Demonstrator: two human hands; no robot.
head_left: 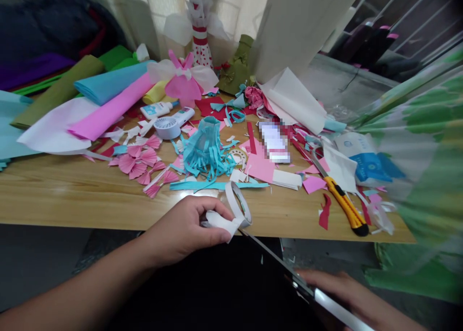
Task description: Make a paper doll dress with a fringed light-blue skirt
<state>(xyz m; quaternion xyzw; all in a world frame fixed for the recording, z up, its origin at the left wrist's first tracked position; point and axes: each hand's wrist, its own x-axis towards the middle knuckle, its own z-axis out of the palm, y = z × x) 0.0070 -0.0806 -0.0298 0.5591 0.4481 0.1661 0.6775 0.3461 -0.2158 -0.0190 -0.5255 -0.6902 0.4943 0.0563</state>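
Note:
My left hand point(184, 227) pinches a curled strip of white paper point(231, 215) just in front of the table's near edge. My right hand point(347, 295), low at the right, is closed round the handles of a pair of scissors point(275, 261). The long blades reach up-left and their tip meets the white strip. A fringed teal paper piece point(206, 150) stands on the wooden table point(72, 196) beyond my left hand.
Pink pleated paper fans point(142, 162), rolls of coloured paper point(108, 87), a small white fan point(168, 127), glue bottles point(157, 109), a yellow utility knife point(345, 203) and many paper scraps litter the table. Paper dress models point(184, 80) stand at the back. Green patterned cloth point(427, 177) hangs at the right.

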